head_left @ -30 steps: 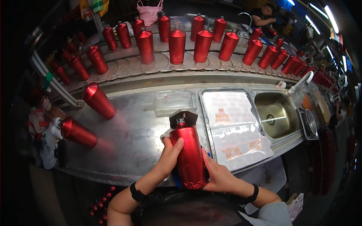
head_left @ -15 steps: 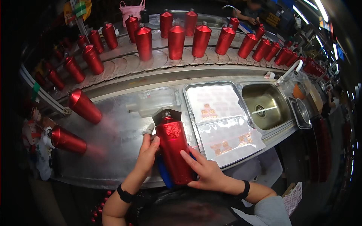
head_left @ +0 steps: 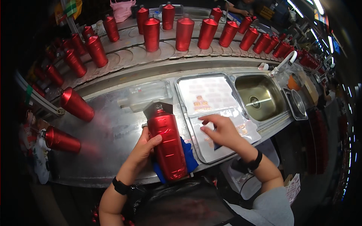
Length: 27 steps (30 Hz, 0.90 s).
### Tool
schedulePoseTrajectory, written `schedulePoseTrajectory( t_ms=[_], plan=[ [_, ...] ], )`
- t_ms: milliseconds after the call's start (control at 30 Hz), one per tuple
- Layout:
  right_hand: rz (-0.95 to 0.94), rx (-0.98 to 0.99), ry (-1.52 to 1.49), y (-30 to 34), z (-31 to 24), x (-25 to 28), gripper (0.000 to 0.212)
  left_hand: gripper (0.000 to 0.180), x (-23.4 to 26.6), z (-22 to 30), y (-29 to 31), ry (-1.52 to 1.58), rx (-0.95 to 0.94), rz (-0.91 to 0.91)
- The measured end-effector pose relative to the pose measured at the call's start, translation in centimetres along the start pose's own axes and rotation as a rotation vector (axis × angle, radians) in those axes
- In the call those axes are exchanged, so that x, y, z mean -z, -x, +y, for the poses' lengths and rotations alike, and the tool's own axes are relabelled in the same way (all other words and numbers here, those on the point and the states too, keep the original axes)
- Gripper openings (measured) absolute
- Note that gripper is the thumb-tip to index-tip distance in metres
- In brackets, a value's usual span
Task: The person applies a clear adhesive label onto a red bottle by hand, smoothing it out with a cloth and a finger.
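A glossy red bottle (head_left: 166, 145) leans back in front of me, its neck against a dark angled rest (head_left: 152, 110) and its lower end over a blue cloth (head_left: 188, 154). My left hand (head_left: 145, 147) grips its left side, thumb on the front and a light finger cover on one fingertip. To the right, my right hand (head_left: 222, 132) hovers over a sheet of transfer decals (head_left: 215, 145), thumb and forefinger apart with nothing seen between them. Another decal sheet (head_left: 205, 88) with gold-orange prints lies above it, both on a metal tray (head_left: 182, 109).
Two more red bottles, one upper (head_left: 77, 104) and one lower (head_left: 62, 139), lean at the bench's left. Behind runs a curved conveyor (head_left: 130, 56) carrying several red bottles. A steel sink (head_left: 260, 100) with a white tap (head_left: 283, 62) and a metal bowl (head_left: 298, 103) stand at right.
The bottle has turned, so its embossed emblem no longer faces me and short raised lines show. My right hand has left it and moved right over the decals. Conveyor bottles have shifted.
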State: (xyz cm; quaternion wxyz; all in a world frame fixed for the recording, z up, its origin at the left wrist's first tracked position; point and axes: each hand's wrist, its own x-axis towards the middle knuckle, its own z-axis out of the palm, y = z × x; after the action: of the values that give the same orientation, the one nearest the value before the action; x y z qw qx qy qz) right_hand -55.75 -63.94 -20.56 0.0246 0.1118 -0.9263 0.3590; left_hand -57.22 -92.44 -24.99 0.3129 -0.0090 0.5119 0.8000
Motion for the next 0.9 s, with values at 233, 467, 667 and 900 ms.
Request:
schedulePoseTrajectory(
  t_ms=[233, 467, 667, 900],
  plan=[
    [-0.065, -0.184, 0.193, -8.7, 8.2, 0.8, 0.033, 0.075, 1.3, -1.5, 0.1, -0.018, -0.11, -0.039],
    [-0.225, -0.189, 0.502, -14.0, 10.9, -1.9, 0.059, 0.078, 2.3, -2.9, -0.2, -0.048, -0.137, -0.047],
    [-0.2, -0.163, 0.498, -17.0, 11.9, -2.4, 0.075, 0.082, 2.6, -3.1, -0.3, -0.05, -0.17, -0.052],
    [-0.272, 0.052, 0.424, -19.7, 13.2, -4.8, 0.059, 0.084, 4.8, -3.9, -0.6, -0.045, -0.196, -0.071]
  ],
)
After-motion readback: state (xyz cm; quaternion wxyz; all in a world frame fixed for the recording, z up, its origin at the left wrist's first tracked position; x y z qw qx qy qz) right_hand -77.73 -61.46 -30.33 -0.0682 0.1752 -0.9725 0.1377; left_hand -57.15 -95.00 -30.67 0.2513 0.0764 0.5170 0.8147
